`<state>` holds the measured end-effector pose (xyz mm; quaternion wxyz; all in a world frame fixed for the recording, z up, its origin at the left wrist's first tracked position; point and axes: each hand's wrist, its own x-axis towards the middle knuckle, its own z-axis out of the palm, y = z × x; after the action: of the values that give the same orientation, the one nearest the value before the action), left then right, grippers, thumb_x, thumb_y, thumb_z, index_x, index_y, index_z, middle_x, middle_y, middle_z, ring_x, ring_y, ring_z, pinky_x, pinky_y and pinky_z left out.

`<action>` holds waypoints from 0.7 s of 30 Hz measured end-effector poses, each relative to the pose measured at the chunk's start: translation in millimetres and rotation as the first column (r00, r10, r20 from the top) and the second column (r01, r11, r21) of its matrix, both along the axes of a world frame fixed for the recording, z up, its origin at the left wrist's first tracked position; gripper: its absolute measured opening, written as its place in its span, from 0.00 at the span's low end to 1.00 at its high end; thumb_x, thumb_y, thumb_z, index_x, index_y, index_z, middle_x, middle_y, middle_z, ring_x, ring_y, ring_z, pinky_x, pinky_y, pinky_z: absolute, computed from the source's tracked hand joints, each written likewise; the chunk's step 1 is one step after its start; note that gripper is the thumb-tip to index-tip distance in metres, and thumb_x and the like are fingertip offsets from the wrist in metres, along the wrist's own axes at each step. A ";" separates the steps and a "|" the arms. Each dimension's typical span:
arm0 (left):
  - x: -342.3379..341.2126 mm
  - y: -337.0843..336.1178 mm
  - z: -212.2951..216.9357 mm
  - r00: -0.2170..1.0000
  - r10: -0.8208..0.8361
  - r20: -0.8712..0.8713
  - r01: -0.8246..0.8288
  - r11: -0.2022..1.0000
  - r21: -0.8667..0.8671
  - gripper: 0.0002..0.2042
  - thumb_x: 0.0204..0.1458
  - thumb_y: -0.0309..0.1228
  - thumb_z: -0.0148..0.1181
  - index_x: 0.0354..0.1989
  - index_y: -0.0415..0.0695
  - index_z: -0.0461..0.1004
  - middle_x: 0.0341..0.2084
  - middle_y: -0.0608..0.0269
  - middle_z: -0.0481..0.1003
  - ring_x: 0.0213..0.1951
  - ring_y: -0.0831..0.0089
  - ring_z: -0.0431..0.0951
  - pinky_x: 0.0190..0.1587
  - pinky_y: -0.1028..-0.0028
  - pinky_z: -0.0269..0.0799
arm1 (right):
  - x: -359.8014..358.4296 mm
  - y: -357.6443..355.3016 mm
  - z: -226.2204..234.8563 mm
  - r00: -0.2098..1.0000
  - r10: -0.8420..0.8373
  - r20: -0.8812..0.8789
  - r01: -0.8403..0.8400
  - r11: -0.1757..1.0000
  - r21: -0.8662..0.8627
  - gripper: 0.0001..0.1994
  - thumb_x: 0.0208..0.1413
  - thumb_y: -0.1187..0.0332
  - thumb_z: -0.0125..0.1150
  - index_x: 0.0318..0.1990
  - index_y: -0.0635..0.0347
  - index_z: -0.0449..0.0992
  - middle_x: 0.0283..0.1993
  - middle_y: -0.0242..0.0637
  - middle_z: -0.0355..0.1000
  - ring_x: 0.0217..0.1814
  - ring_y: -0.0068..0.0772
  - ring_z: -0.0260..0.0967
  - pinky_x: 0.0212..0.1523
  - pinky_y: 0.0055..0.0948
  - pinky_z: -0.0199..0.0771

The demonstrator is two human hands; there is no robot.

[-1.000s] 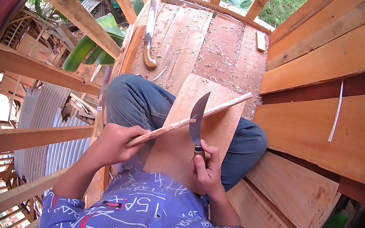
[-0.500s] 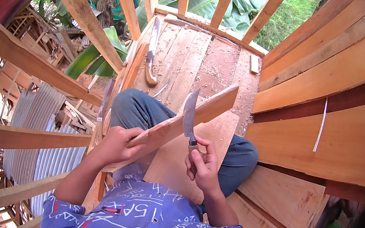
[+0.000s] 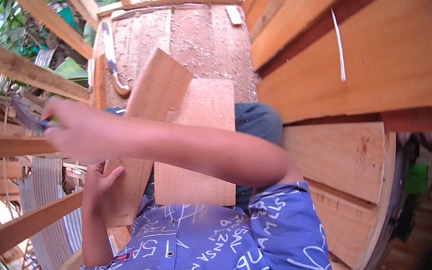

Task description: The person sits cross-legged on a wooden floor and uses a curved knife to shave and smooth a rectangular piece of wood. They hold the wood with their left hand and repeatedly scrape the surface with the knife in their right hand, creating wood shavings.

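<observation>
My right forearm stretches across my body to the left. My right hand (image 3: 70, 128), blurred, is closed round the handle of a curved-blade knife (image 3: 28, 115), whose blade points left past the plank, out by the railing. Below it, my left hand (image 3: 105, 179) grips the left edge of a wooden plank (image 3: 161, 84), its thumb on the face and its other fingers mostly hidden. The plank slants up beyond my right forearm, which covers its middle. A wider board (image 3: 195, 187) lies across my lap, partly behind the plank and under the forearm.
A long machete (image 3: 110, 45) with a wooden handle lies on the floorboards (image 3: 207, 40), among scattered shavings. A small wood block (image 3: 234, 15) sits by the far edge. Wooden railing slats (image 3: 30, 78) stand at left, and a plank wall (image 3: 382, 53) rises at right.
My right hand has swung the knife from in front of me to the far left. The plank has turned its broad face up and stands steeper. The view has shifted to the right.
</observation>
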<state>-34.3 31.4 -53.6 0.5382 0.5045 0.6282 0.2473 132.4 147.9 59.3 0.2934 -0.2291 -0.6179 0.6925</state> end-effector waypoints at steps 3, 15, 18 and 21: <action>-14.7 6.5 -25.8 0.972 -0.106 -0.212 0.169 0.936 0.308 0.16 0.50 0.24 0.66 0.47 0.33 0.75 0.39 0.62 0.79 0.41 0.74 0.78 0.47 0.74 0.72 | -41.7 11.7 29.4 0.991 0.101 0.091 -0.121 0.959 0.256 0.16 0.49 0.72 0.58 0.46 0.70 0.72 0.27 0.51 0.75 0.26 0.42 0.75 0.25 0.42 0.73; -13.4 -4.8 -12.7 0.978 0.014 -0.207 0.059 0.937 0.345 0.16 0.48 0.25 0.67 0.46 0.34 0.76 0.39 0.59 0.80 0.42 0.70 0.79 0.47 0.72 0.73 | -66.6 15.8 44.4 0.970 0.154 0.187 -0.219 0.885 0.411 0.18 0.55 0.64 0.58 0.50 0.67 0.72 0.35 0.52 0.76 0.34 0.48 0.77 0.39 0.42 0.75; -8.5 0.2 -15.5 0.981 -0.018 -0.194 0.084 0.938 0.336 0.16 0.48 0.25 0.67 0.46 0.35 0.77 0.39 0.58 0.80 0.42 0.69 0.79 0.48 0.72 0.73 | -21.8 18.8 12.5 0.975 0.090 0.202 -0.151 0.939 0.310 0.19 0.57 0.62 0.58 0.51 0.66 0.72 0.37 0.53 0.77 0.36 0.49 0.77 0.43 0.42 0.76; 0.9 -2.6 10.1 0.996 -0.052 -0.072 0.061 0.989 0.133 0.15 0.48 0.25 0.66 0.45 0.34 0.77 0.38 0.59 0.80 0.42 0.71 0.79 0.47 0.73 0.73 | 52.2 -1.4 -26.4 0.985 -0.004 0.175 -0.009 0.997 0.072 0.20 0.59 0.60 0.58 0.53 0.64 0.70 0.35 0.50 0.77 0.37 0.48 0.77 0.42 0.40 0.75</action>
<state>-33.5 28.8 -43.5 0.4880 0.5652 0.6136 0.2566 184.5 146.5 32.9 0.2453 -0.2771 -0.6665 0.6472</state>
